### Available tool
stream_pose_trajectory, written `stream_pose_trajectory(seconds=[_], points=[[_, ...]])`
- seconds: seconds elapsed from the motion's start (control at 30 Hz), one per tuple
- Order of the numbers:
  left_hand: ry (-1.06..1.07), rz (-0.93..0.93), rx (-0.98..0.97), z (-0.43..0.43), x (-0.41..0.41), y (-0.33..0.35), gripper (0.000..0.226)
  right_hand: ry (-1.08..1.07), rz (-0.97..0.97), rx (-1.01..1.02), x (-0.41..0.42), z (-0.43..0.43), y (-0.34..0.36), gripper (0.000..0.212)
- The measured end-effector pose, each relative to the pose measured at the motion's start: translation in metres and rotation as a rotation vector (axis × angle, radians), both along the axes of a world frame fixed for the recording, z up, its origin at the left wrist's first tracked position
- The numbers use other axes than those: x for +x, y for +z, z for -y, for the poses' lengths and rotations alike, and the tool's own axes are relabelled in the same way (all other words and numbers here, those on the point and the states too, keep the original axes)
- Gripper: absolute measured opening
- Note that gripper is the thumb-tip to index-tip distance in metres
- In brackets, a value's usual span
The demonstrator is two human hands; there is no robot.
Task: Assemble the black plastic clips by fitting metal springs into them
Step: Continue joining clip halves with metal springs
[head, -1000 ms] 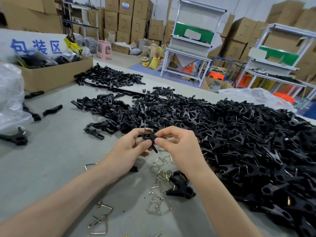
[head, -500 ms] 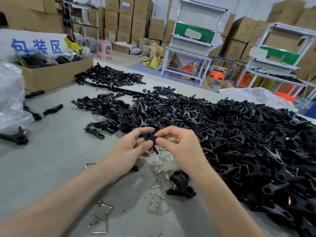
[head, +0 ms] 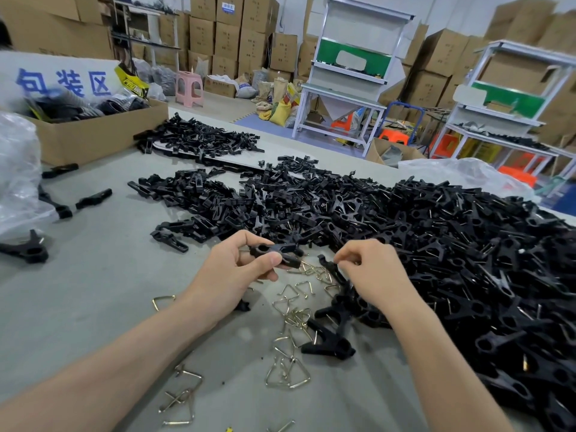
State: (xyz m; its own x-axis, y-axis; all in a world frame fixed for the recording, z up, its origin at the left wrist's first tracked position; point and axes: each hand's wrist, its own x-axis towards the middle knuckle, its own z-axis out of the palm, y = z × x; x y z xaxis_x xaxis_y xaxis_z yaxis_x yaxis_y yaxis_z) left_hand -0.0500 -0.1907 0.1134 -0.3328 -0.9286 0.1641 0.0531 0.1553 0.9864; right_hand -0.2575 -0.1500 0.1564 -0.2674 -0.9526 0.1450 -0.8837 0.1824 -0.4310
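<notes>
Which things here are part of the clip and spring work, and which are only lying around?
Part of the job: the clip held in the left hand; the loose springs on the table; the big pile of clips.
Just lying about: the cardboard box; the pink stool; the plastic bag at the far left.

The left hand (head: 230,272) covers part of the black clip (head: 274,249) it holds. A small black piece (head: 244,306) peeks out from under that hand; the rest is hidden. The right hand (head: 371,271) curls its fingertips (head: 346,256) down, and whether they pinch anything is too small to tell. Right of that hand, the pile of clips (head: 467,244) runs off the picture's edge.
</notes>
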Motion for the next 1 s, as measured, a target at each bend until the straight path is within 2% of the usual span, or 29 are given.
stream_pose_trajectory(seconds=[0.1,0.23,0.5,0.6,0.7,0.8,1.0], points=[[-0.027,-0.058,0.016,0.0,-0.001,0.001,0.043,0.016,-0.069,0.062,0.008,0.003,-0.012,0.003],[-0.035,-0.09,0.031,-0.001,-0.001,0.002,0.042,-0.001,-0.135,0.049,0.011,0.006,-0.017,0.007],[-0.041,-0.121,0.061,-0.003,-0.002,0.004,0.038,0.057,-0.109,0.1,0.015,0.007,-0.02,0.039],[-0.042,-0.125,0.063,-0.002,-0.002,0.003,0.039,0.043,-0.131,0.115,0.016,0.007,-0.022,0.025],[-0.031,-0.122,0.063,0.0,-0.002,0.001,0.04,0.016,-0.039,0.094,0.013,0.007,-0.02,0.006],[-0.025,-0.111,0.06,0.0,-0.001,0.0,0.04,0.029,0.003,0.107,0.01,0.006,-0.018,0.008],[-0.018,-0.116,0.047,-0.001,-0.001,0.0,0.04,0.051,-0.046,0.102,0.009,0.005,-0.015,0.004]])
